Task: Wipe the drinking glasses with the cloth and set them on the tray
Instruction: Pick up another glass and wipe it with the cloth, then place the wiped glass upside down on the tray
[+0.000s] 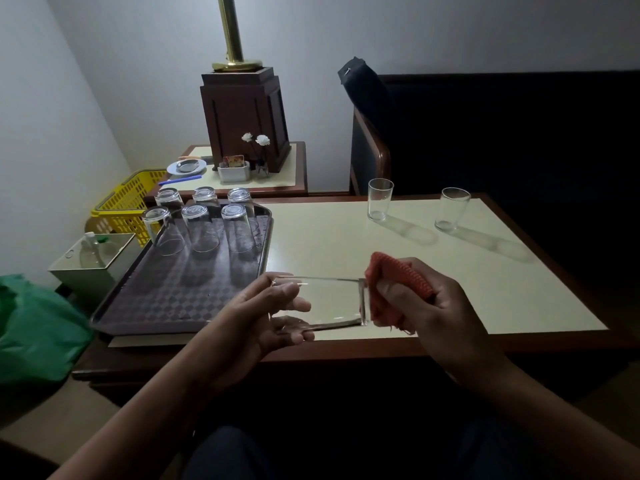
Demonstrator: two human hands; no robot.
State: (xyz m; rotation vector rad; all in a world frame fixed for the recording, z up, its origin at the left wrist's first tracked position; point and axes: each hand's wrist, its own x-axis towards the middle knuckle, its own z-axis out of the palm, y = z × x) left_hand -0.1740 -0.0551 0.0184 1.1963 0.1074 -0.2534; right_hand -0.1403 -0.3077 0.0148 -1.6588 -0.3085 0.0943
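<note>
My left hand [266, 317] holds a clear drinking glass [332, 301] on its side above the table's front edge, fingers at its open mouth. My right hand [433, 306] grips a bunched orange cloth [391, 285] pressed against the glass's thick base. A dark checkered tray [166, 299] lies at the table's left; several glasses [204, 230] stand upside down on its far half. Two upright glasses stand on the cream table top: one at centre back [379, 199], one further right [452, 209].
A yellow basket [121, 202] and a metal box [93, 258] sit left of the tray, with a green bag [34, 327] below. A side table behind carries a lamp base [244, 116], a plate and a small vase. A dark chair [374, 147] stands behind the table.
</note>
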